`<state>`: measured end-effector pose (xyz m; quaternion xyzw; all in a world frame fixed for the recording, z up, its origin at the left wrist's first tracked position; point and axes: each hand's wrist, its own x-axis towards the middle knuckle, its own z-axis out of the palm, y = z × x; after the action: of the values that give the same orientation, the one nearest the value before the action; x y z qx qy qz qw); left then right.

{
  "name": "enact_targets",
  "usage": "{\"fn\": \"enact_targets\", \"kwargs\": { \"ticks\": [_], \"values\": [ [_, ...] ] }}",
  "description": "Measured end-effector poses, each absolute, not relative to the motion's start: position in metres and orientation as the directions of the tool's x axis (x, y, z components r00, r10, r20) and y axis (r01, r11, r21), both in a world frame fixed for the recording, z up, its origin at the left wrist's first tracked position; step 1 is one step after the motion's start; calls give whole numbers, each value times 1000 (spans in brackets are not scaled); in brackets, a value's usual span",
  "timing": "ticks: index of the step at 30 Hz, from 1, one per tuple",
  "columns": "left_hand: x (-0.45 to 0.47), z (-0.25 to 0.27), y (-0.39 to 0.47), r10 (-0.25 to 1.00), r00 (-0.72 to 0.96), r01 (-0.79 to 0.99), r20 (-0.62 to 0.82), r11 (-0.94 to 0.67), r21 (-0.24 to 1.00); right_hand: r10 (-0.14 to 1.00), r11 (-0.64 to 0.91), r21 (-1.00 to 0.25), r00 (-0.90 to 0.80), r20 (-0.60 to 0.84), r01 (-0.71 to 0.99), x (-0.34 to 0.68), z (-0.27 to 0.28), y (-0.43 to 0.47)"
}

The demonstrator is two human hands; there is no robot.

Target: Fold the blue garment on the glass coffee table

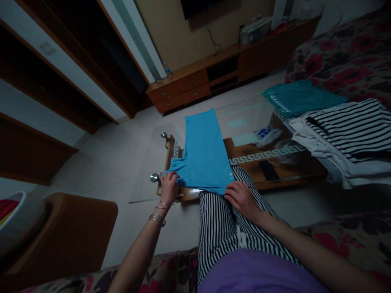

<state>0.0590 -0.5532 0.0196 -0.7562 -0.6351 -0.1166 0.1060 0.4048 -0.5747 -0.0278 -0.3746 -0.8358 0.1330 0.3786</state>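
A bright blue T-shirt (204,142) lies folded lengthwise on a glass coffee table (152,150), its narrower end pointing away from me. What looks like a sleeve sticks out, rumpled, at its near left. My left hand (169,185) has its fingers closed on that left part, at the table's near edge. At the near right corner, beside a small white mark, my right hand (242,198) pinches the fabric just above my striped trousers. Some of the near edge is bunched, and its layers are hard to tell apart.
Right of the shirt are a dark phone (269,170), a plastic bag (268,136), a teal garment (302,97) and stacked striped and white clothes (351,130). A wooden stool (76,228) with a white basin (23,219) stands left. Beyond is a TV cabinet (195,83).
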Motion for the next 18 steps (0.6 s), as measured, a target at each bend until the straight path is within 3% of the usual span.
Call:
{"fn": "enact_targets", "kwargs": {
  "ticks": [6, 11, 18],
  "values": [
    [115, 6, -569, 896, 383, 904, 224, -414, 111, 777, 622, -440, -442, 447, 648, 367, -23, -568],
    [104, 7, -565, 910, 386, 909, 154, -403, 105, 791, 607, -442, -446, 419, 660, 360, -20, -561],
    [66, 16, -546, 933, 316, 942, 173, -330, 60, 774, 631, -495, -434, 462, 598, 367, -9, -564]
  ]
}}
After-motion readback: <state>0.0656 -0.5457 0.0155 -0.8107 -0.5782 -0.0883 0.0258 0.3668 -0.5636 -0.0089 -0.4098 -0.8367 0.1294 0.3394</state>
